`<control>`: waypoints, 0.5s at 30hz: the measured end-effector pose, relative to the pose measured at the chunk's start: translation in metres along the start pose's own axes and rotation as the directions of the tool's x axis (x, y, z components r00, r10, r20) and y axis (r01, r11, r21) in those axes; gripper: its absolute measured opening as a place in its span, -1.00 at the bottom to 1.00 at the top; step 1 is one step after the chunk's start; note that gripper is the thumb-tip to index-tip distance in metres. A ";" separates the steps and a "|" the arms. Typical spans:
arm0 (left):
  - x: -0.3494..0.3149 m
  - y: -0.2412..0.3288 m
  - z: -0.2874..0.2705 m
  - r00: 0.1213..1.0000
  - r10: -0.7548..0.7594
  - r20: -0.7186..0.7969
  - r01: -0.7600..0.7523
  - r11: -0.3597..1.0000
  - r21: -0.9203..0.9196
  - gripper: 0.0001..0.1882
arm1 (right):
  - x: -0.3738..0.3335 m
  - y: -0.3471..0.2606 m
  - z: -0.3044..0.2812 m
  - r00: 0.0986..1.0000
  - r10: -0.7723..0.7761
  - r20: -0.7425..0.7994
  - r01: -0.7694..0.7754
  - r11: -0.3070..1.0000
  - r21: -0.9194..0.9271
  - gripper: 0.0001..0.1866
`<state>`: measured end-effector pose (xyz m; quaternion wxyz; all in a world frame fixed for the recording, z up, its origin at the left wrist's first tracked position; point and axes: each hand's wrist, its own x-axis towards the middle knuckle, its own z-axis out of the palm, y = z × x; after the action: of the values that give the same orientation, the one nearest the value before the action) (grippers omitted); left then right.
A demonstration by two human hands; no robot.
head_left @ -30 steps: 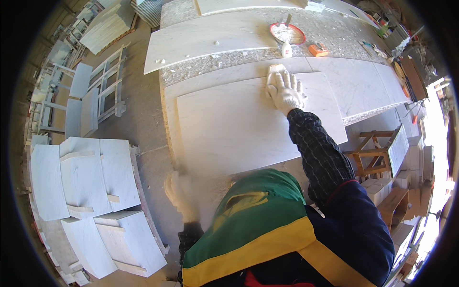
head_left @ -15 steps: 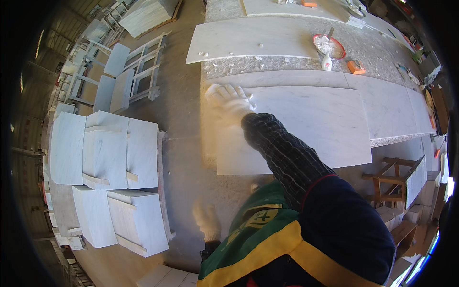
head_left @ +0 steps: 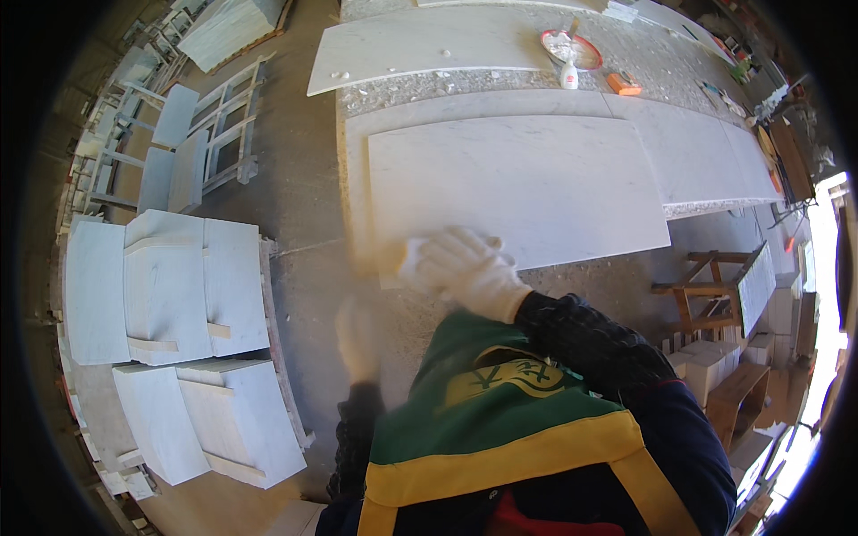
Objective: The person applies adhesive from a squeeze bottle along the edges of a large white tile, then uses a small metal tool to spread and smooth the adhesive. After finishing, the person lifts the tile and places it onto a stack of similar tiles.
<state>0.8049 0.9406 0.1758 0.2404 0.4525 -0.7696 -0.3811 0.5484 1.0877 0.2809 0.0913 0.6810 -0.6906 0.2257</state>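
A large pale marble slab [head_left: 518, 183] lies over other slabs on the workbench in front of me. My right hand [head_left: 469, 268], in a white glove, lies over its near edge toward the left corner. The fingers point left and look stretched out; what is under the palm is hidden. A pale yellowish patch shows at the fingertips, too blurred to identify. My left hand [head_left: 357, 344] hangs low beside the slab's near left corner, apart from it. Motion smears its fingers.
Beyond the slab are another slab [head_left: 429, 45], a red-rimmed bowl [head_left: 585, 55] of white paste, a white bottle [head_left: 569, 75] and an orange block [head_left: 624, 84]. Stacked slabs [head_left: 170, 290] stand left. A wooden stand [head_left: 710, 290] is at right.
My right hand has come from the slab's far left part back to its near edge. My left hand has risen beside the slab. The view has shifted, moving the bench up and left.
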 end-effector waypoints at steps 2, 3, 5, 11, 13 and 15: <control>0.010 0.004 0.008 1.000 0.014 0.020 -0.013 0.998 -0.060 -0.54 | -0.061 0.021 -0.020 0.895 0.223 0.386 -0.082 0.934 -0.348 -0.41; 0.014 0.007 0.012 1.000 0.007 0.022 -0.006 0.997 -0.077 -0.55 | -0.088 0.032 -0.021 0.866 0.362 0.343 -0.248 0.910 -0.333 -0.41; 0.017 0.012 0.016 0.999 -0.003 0.040 0.007 0.994 -0.105 -0.56 | -0.154 0.064 -0.043 0.795 0.572 0.203 -0.472 0.793 -0.387 -0.41; 0.009 0.022 0.014 0.996 -0.002 0.090 0.017 0.986 -0.168 -0.57 | -0.325 0.126 -0.131 0.084 0.977 -0.198 -0.968 0.032 -0.248 -0.45; 0.006 0.021 0.006 0.995 0.065 0.073 -0.053 0.987 -0.155 -0.58 | -0.363 0.128 -0.142 -0.178 0.973 -0.144 -0.984 -0.177 0.018 -0.50; 0.002 0.015 -0.004 0.998 0.036 0.044 -0.031 0.993 -0.118 -0.59 | -0.394 0.120 -0.137 -0.124 0.977 -0.173 -0.992 -0.126 0.002 -0.52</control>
<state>0.7989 0.9415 0.1902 0.2550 0.4158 -0.7587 -0.4318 0.4273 1.4987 0.2081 -0.0247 -0.0868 -0.9731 0.2119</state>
